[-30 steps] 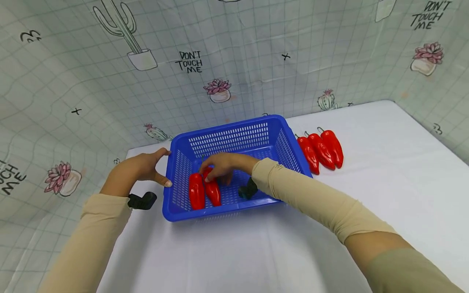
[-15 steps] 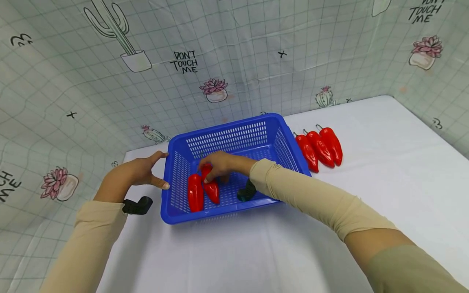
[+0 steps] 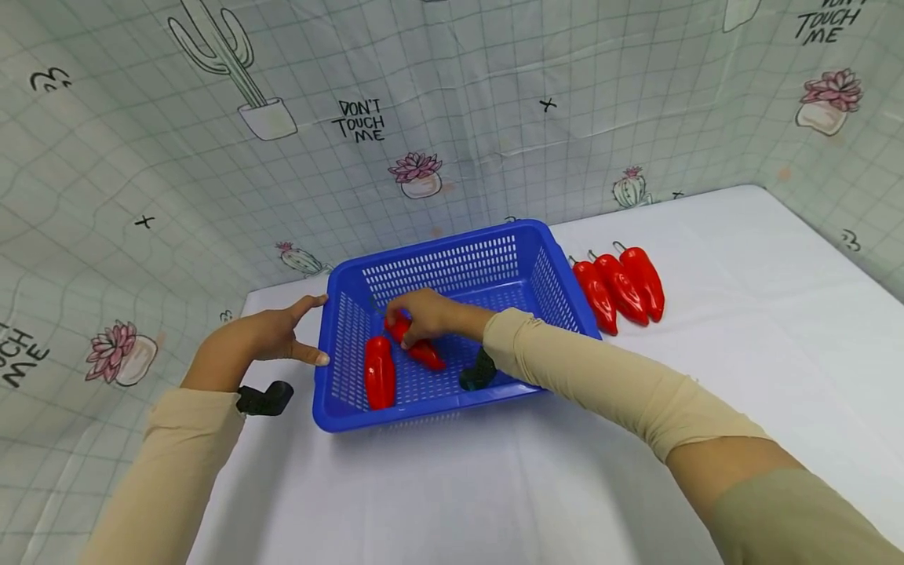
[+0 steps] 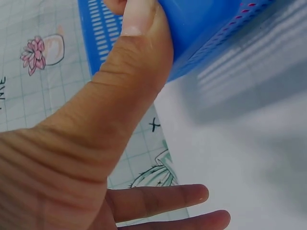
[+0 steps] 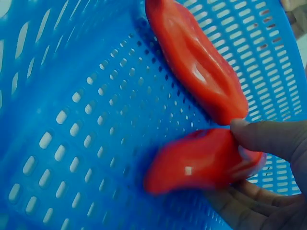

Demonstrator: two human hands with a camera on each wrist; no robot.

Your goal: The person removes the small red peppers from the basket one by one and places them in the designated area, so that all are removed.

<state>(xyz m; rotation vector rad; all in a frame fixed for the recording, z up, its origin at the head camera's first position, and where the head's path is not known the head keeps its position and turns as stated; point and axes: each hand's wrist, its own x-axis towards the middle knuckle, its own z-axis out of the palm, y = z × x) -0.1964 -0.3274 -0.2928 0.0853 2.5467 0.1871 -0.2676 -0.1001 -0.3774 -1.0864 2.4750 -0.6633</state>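
Observation:
In the head view a blue perforated plastic basket (image 3: 424, 410) stands on the white table. My right hand (image 3: 427, 311) reaches inside it and grips a long red pepper (image 3: 429, 358) near its stem end. The right wrist view shows that pepper (image 5: 192, 165) between thumb and fingers, slightly blurred, lying at a slant. Left of it a second red pepper (image 3: 380, 377) rests along the basket's left side. My left hand (image 3: 261, 336) is spread at the left rim, thumb and a fingertip touching it. In the left wrist view the thumb (image 4: 129, 72) lies against the basket while other fingers extend straight.
Three red peppers (image 3: 621, 289) lie side by side on the white table (image 3: 741, 329), just right of the basket. Behind and left hangs a gridded cloth (image 3: 480, 118) with cactus prints. A dark wrist camera (image 3: 479, 370) sits under the right wrist, inside the basket.
The pepper in my right hand has turned, its tip swinging to the right, away from the other pepper. My left hand has stayed at the rim.

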